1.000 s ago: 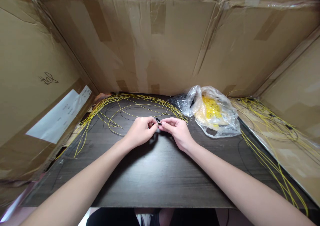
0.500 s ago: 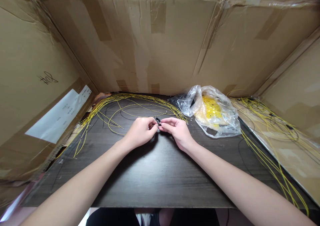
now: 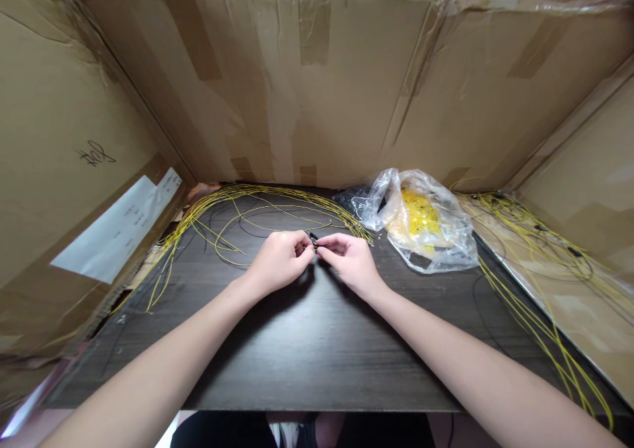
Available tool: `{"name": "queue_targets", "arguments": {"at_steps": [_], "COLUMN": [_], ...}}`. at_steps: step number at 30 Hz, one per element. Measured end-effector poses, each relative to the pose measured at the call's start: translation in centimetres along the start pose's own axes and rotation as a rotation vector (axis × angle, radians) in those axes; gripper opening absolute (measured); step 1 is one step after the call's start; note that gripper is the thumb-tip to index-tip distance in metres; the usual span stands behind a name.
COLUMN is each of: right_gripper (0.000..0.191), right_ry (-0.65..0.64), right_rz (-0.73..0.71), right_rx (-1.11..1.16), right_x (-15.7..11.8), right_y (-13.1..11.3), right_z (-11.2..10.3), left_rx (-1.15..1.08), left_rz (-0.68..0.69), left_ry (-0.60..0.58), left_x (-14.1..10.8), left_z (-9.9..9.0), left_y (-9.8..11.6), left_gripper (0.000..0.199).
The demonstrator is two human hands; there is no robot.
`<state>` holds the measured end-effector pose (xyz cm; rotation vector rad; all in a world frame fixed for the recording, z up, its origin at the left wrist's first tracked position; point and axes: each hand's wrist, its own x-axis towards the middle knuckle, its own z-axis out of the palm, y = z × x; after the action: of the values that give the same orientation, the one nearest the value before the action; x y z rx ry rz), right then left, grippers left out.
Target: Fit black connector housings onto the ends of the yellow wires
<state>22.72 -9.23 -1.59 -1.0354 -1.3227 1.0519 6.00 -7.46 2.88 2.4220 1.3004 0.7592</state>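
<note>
Near the middle of the dark table, my left hand (image 3: pixel 282 260) is closed in a pinch around a small black part (image 3: pixel 314 238), which shows between the fingertips of both hands. My right hand (image 3: pixel 352 261) meets it from the right, thumb and index finger pressed at the same part. The fingers hide most of the part, so its shape cannot be made out. Behind my left hand lies a long bundle of thin yellow wires (image 3: pixel 277 187), with a few loose loops and thin black wires beside it.
A clear plastic bag (image 3: pixel 458 253) with small yellow pieces (image 3: pixel 420 211) stands at the back right, a dark bag (image 3: pixel 351 200) beside it. More yellow wires (image 3: pixel 535 226) lie at the far right. Cardboard walls (image 3: pixel 277 91) enclose the dark table (image 3: pixel 317 349) at back and sides.
My right thumb and fingers have shifted slightly at the black part. My left hand has barely moved, and the things around the hands look the same.
</note>
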Motion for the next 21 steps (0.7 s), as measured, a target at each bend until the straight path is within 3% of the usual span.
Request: {"name": "queue_targets", "arguments": {"at_steps": [21], "right_gripper": [0.016], "right_ry": [0.012], "right_rz": [0.04], "right_rx": [0.016], "right_x": [-0.22], "right_y": [-0.47], "right_z": [0.12], "left_rx": [0.016], "left_rz": [0.067], "left_ry": [-0.052], "left_x": [-0.13], "left_z": [-0.29], "left_y": [0.25], "left_gripper": [0.014]}}
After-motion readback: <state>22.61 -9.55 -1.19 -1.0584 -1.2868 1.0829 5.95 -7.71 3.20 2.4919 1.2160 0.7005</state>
